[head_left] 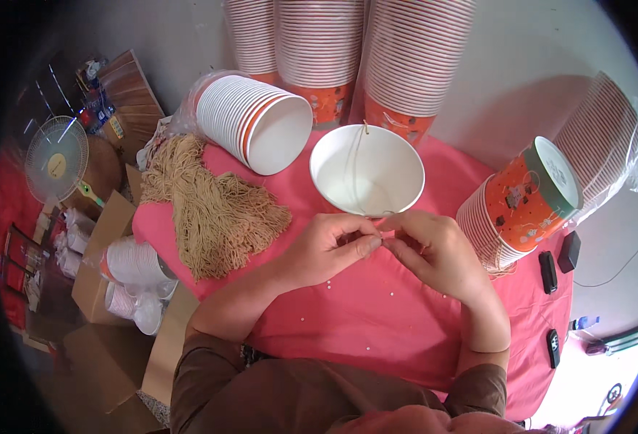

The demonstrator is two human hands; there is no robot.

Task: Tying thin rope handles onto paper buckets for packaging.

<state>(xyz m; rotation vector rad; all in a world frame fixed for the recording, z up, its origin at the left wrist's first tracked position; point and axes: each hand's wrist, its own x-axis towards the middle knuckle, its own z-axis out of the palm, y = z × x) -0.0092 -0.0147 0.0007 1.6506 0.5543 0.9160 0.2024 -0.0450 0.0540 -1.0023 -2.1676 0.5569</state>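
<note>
A white-lined paper bucket (367, 163) stands upright in front of me, its mouth facing up. A thin tan string (354, 170) is fixed at its far rim and hangs down inside. At the near rim my left hand (337, 246) and my right hand (431, 249) meet, with thumbs and forefingers pinched together. Between the fingertips is what looks like the string's end; the fingers hide most of it. Left of the bucket lies a thick bundle of tan strings (214, 206).
A nested stack of buckets (254, 119) lies on its side at the back left. Tall wrapped stacks (319, 50) stand behind. At right, an orange bucket (525, 195) tops a leaning stack. Small white beads (328, 287) dot the pink cloth (348, 325). Black objects (548, 271) sit near the right edge.
</note>
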